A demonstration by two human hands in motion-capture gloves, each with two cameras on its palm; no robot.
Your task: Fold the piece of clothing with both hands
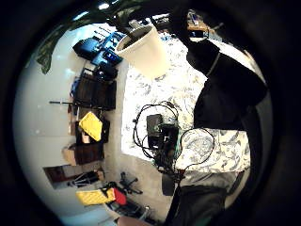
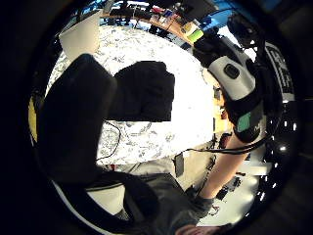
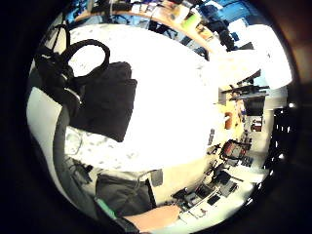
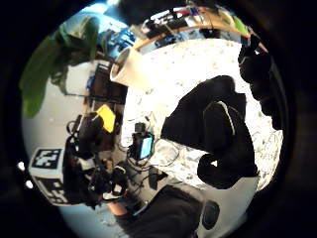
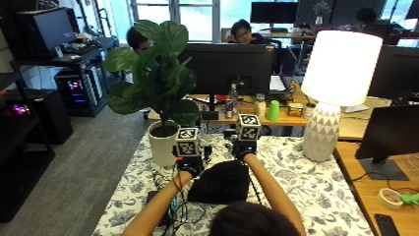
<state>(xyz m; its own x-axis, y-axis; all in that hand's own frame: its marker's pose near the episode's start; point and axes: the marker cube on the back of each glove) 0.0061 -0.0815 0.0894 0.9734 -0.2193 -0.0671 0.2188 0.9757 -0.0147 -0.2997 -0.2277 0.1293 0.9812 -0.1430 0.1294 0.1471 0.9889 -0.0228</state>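
A black piece of clothing lies folded into a compact block on the flower-patterned tablecloth, close in front of the person. My left hand hovers at its far left corner and my right hand at its far edge. Both palms look down on the whole garment from a little above, with nothing gripped. A black gloved finger looms near the left palm, and relaxed right fingers show over the cloth.
A white plant pot with a big-leaved plant stands at the table's far left, just beyond my left hand. A white lamp stands at the far right. Black cables and a small device lie at the near left edge.
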